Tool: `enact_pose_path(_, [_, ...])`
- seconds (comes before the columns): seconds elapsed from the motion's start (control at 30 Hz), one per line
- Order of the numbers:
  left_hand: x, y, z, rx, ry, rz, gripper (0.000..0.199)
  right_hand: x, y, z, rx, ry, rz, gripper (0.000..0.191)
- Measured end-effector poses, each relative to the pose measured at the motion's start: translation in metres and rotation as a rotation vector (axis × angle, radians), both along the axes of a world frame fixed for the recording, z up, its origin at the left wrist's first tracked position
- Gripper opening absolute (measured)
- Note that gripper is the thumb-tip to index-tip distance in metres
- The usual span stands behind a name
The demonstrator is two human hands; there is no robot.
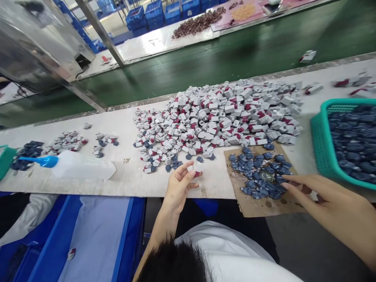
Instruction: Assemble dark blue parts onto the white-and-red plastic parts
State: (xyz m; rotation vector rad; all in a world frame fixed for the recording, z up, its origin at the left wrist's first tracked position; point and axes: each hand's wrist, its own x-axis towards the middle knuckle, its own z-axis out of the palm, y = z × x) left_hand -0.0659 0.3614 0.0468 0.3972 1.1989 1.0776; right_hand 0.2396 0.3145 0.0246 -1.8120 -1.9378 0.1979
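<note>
My left hand (179,184) is closed on a small white-and-maroon plastic part (196,170), pinched between thumb and fingers above the table's front edge. On the right, my right hand (331,201) has its thumb and forefinger pinched on a small dark blue piece (282,181). That piece is at the edge of a loose heap of dark blue pieces (252,162), which look wet. The heap lies on a stained sheet of brown cardboard (242,203). Behind my hands spreads a big pile of white-and-maroon parts (217,113).
A green basket (319,129) full of dark blue pieces stands at the right. To the left lies a white bottle (85,166) with a blue nozzle. A green conveyor belt (188,66) runs behind the table. A blue bin (123,235) sits below at left, near another person's sleeve (38,213).
</note>
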Motion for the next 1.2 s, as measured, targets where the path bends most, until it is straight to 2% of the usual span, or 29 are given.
enact_pose_path(0.17, [0.011,-0.008,-0.007,-0.017,0.024,-0.055,0.044,0.008,0.004,0.005,0.018,-0.055,0.029,0.036])
enact_pose_path(0.3, [0.019,-0.013,-0.005,0.004,0.025,-0.152,0.043,0.009,0.013,0.004,0.059,-0.169,0.057,0.035])
enact_pose_path(0.4, [0.024,-0.016,-0.007,0.053,0.070,-0.242,0.045,0.011,0.020,0.011,0.045,-0.227,0.060,0.033])
enact_pose_path(0.47, [0.026,-0.017,-0.013,0.078,0.126,-0.286,0.047,0.018,0.023,0.020,0.095,-0.265,0.007,0.030])
enact_pose_path(0.57, [0.027,-0.017,-0.024,0.083,0.206,-0.304,0.045,0.044,0.025,0.033,0.265,-0.402,-0.211,0.032])
enact_pose_path(0.6, [0.027,-0.016,-0.028,0.088,0.221,-0.307,0.044,0.056,0.026,0.035,0.271,-0.425,-0.259,0.037])
enact_pose_path(0.7, [0.026,-0.012,-0.033,0.115,0.232,-0.328,0.042,0.092,0.032,0.036,0.076,-0.328,-0.237,0.056])
enact_pose_path(0.8, [0.025,-0.009,-0.032,0.127,0.224,-0.363,0.041,0.111,0.039,0.034,-0.085,-0.208,-0.190,0.056])
enact_pose_path(0.9, [0.024,-0.010,-0.029,0.122,0.216,-0.382,0.041,0.112,0.043,0.035,-0.087,-0.166,-0.232,0.049])
enact_pose_path(1.03, [0.027,-0.013,-0.022,0.115,0.231,-0.336,0.039,0.105,0.044,0.038,-0.101,-0.134,-0.276,0.045])
enact_pose_path(1.2, [0.030,-0.014,-0.015,0.098,0.242,-0.330,0.037,0.100,0.048,0.041,-0.187,-0.259,-0.283,0.036])
